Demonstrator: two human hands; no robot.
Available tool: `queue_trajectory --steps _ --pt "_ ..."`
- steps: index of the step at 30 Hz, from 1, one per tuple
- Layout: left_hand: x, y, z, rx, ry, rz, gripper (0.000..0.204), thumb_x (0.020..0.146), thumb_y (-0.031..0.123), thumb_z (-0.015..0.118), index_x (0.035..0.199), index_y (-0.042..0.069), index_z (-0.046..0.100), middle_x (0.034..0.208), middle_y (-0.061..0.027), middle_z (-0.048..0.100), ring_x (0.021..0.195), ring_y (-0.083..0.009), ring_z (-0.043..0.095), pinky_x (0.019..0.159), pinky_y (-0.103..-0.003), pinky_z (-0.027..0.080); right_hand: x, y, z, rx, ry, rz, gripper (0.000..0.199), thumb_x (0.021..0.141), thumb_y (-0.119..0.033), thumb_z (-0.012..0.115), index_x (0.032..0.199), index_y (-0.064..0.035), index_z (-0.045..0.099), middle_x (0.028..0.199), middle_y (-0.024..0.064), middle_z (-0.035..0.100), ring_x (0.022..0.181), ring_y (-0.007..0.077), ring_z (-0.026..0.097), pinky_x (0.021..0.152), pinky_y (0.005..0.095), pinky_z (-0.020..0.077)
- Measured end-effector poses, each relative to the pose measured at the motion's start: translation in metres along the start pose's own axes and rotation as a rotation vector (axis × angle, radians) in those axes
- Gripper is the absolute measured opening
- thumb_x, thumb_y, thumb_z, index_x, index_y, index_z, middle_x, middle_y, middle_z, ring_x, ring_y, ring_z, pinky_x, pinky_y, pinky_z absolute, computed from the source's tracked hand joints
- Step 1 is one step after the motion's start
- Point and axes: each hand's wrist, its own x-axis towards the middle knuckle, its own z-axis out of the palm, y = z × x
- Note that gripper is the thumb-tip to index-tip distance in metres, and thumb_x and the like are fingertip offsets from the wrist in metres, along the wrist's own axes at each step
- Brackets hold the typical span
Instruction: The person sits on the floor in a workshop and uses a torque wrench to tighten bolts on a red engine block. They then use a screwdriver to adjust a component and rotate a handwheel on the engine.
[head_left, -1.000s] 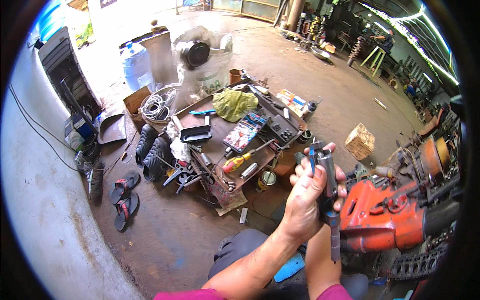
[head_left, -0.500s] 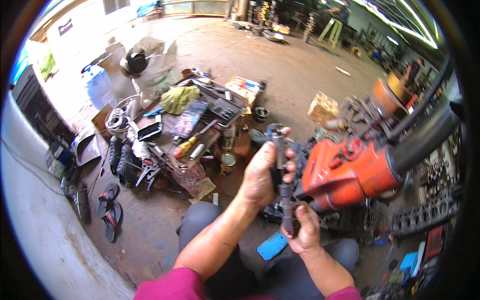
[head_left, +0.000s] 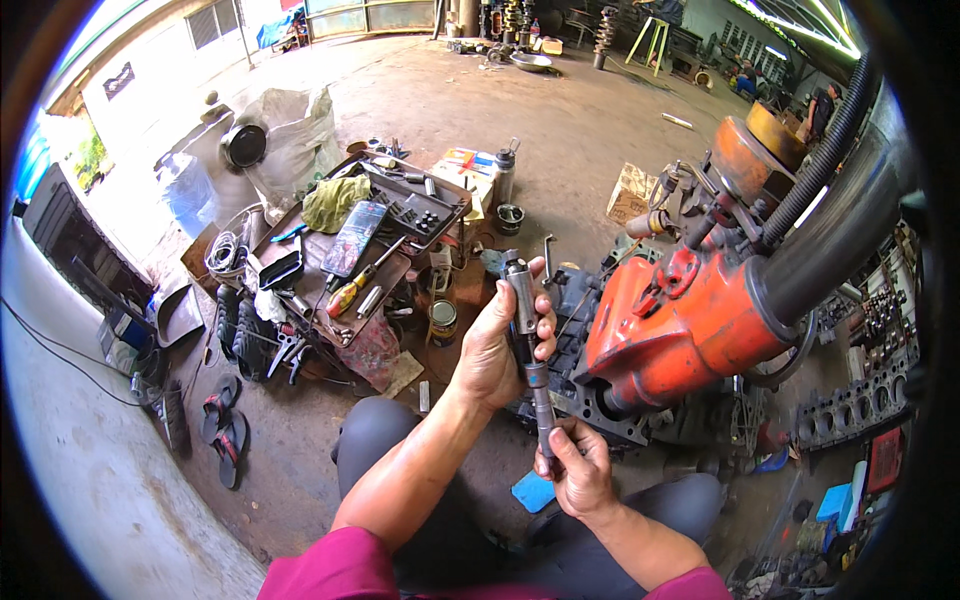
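- Head view, centre of the frame: the left hand (head_left: 497, 345) is wrapped tightly around the body of a slim grey power tool (head_left: 524, 320), held nearly upright.
- Just below, the right hand (head_left: 580, 470) pinches the tool's lower shaft (head_left: 542, 410) between thumb and fingers, so both hands are closed on the one tool.
- The tool sits just left of an orange engine housing (head_left: 680, 320), above the person's dark trousers (no bench or support under it).
- Left of centre lies a tray of hand tools (head_left: 340, 270), with a small tin can (head_left: 442, 322) at its lower right and sandals (head_left: 222, 425) at lower left.
- Risk, as I judge it: the lower grip is only a fingertip pinch, so a twist could slip it, and the tool might drop onto the knees or knock the housing.
- Greasy metal would make such slipping likelier.
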Motion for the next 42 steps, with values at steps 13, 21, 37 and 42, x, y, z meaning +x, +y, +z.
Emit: queue_trajectory --steps 13,21,37,42 --pt "0.003 -0.002 0.000 0.006 0.079 -0.015 0.060 0.100 0.048 0.053 0.146 0.011 0.040 0.096 -0.0040 0.055 0.080 -0.0145 0.051 0.063 -0.028 0.047 0.002 0.002 -0.002 0.062 -0.014 0.052 0.029 0.099 -0.032 0.064 0.095 -0.0044 0.056 0.085 0.0092 0.062 0.065 0.0175 0.059 0.057 0.0296 0.0464" --pt "-0.001 0.006 0.000 -0.033 0.075 -0.014 0.060 0.100 0.047 0.053 0.146 0.010 0.040 0.097 -0.0033 0.055 0.080 -0.0139 0.052 0.063 -0.028 0.047 0.003 0.001 0.001 0.200 -0.180 0.194 0.047 0.102 -0.050 0.048 0.098 -0.0040 0.059 0.086 0.0126 0.058 0.066 0.0236 0.056 0.062 0.0372 0.0438" --pt "-0.004 0.014 -0.001 0.001 0.059 0.028 0.061 0.099 0.045 0.056 0.146 0.010 0.039 0.099 -0.0044 0.057 0.081 -0.0144 0.056 0.063 -0.028 0.049 0.006 0.005 0.003 0.005 -0.094 0.082 0.049 0.100 -0.047 0.055 0.094 0.0011 0.062 0.082 0.0134 0.061 0.065 0.0239 0.059 0.060 0.0343 0.0482" --pt "-0.004 0.014 0.000 -0.003 0.075 0.032 0.060 0.099 0.044 0.057 0.145 0.010 0.040 0.099 -0.0041 0.057 0.081 -0.0144 0.056 0.064 -0.028 0.049 0.005 0.005 0.005 -0.024 -0.071 0.057 0.047 0.100 -0.046 0.056 0.094 0.0011 0.062 0.082 0.0130 0.061 0.065 0.0233 0.060 0.059 0.0342 0.0480"
